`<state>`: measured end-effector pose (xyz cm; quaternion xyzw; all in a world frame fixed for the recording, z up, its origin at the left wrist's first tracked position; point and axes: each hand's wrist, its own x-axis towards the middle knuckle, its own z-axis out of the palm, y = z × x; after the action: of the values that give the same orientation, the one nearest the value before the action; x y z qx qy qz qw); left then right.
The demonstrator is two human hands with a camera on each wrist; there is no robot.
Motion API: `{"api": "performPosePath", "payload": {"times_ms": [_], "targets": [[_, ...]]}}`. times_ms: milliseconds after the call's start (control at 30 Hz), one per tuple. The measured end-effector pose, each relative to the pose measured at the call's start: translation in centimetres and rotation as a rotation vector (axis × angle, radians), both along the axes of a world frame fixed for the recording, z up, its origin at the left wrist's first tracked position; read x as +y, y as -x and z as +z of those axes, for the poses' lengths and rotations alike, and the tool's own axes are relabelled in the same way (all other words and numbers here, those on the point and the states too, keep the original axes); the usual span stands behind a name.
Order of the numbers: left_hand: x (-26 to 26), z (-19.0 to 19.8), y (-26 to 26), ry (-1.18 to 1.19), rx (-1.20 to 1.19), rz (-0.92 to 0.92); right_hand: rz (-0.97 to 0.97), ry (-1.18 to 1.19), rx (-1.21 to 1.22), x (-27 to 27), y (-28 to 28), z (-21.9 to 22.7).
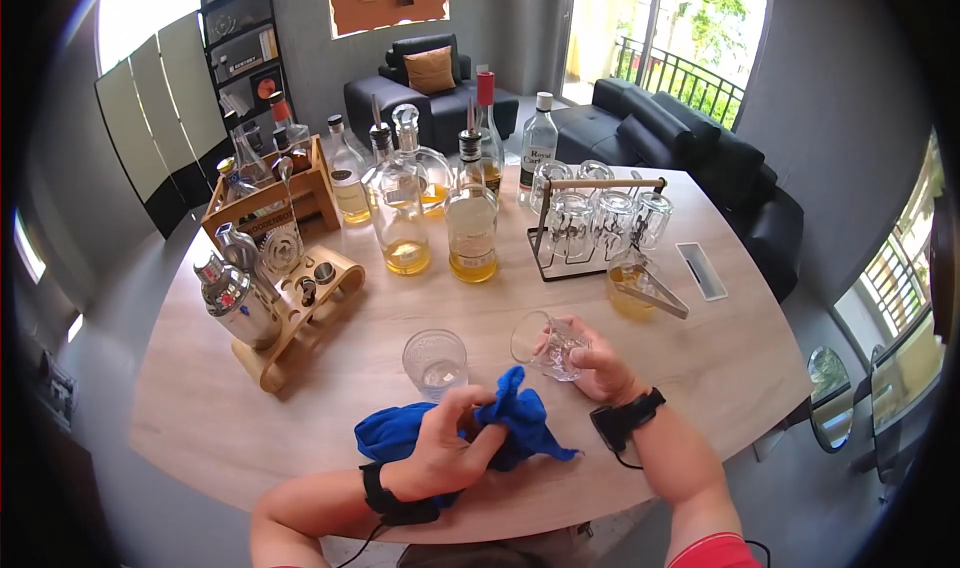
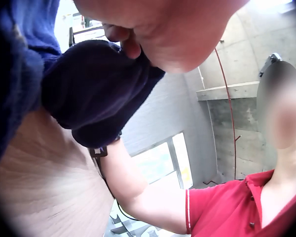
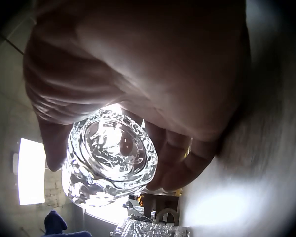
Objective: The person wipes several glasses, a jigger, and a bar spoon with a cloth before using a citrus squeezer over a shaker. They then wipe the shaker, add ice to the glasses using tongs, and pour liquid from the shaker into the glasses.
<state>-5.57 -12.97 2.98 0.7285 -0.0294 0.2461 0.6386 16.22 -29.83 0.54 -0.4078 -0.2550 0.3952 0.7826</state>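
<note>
My right hand (image 1: 606, 371) grips a clear drinking glass (image 1: 532, 340), tilted so its mouth faces left. In the right wrist view the thick patterned base of this glass (image 3: 108, 182) shows, with thumb and fingers around its sides. A crumpled blue cloth (image 1: 530, 430) is pinched between the thumb and fingers of my left hand (image 1: 445, 453). Part of it lies on the table to the left of that hand. The left wrist view shows the dark blue cloth (image 2: 96, 89) bunched below the palm. Another clear glass (image 1: 436, 358) stands upright just beyond my left hand.
Several bottles, including a stoppered decanter (image 1: 405, 208), stand at the back. On the left are a metal shaker (image 1: 238, 303), a wooden bar-tool stand (image 1: 330, 303) and a wooden bottle caddy (image 1: 318, 188). At right stand a glass rack (image 1: 545, 243) and a bowl with tongs (image 1: 655, 293).
</note>
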Motion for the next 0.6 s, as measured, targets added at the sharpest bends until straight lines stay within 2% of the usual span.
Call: {"api": "performPosePath", "payload": {"times_ms": [33,133,167,200,267,300,333,400,533,600], "targets": [[0.3,0.2,-0.4,0.032,-0.053,-0.086,0.042,0.023,0.007,-0.3,-0.1,0.0],[0.2,1.8,-0.3,0.133,-0.054,0.034,0.105,0.029,0.032,-0.4,-0.2,-0.3],[0.0,1.8,-0.3,0.259,-0.045,0.038,0.136,0.037,0.048,-0.4,-0.2,-0.2],[0.2,1.1,-0.5,0.253,-0.043,0.036,0.134,0.030,0.050,-0.4,0.0,-0.2],[0.5,-0.1,-1.1,0.150,-0.052,0.012,0.255,0.059,0.036,-0.2,0.9,0.9],[0.5,-0.3,-0.7,-0.022,0.033,0.087,0.254,0.057,0.041,-0.1,1.2,1.0],[0.3,0.3,-0.6,-0.022,0.038,0.087,0.295,0.092,-0.031,0.0,1.3,1.0],[0.2,1.5,-0.8,-0.596,-0.039,0.106,0.337,0.130,-0.100,0.0,1.6,1.3],[0.2,2.0,-0.7,-0.760,-0.145,0.126,0.385,0.187,-0.155,-0.1,2.0,2.4],[0.1,1.6,-0.9,-0.697,-0.205,0.171,0.385,0.217,-0.204,0.0,2.1,2.5]]}}
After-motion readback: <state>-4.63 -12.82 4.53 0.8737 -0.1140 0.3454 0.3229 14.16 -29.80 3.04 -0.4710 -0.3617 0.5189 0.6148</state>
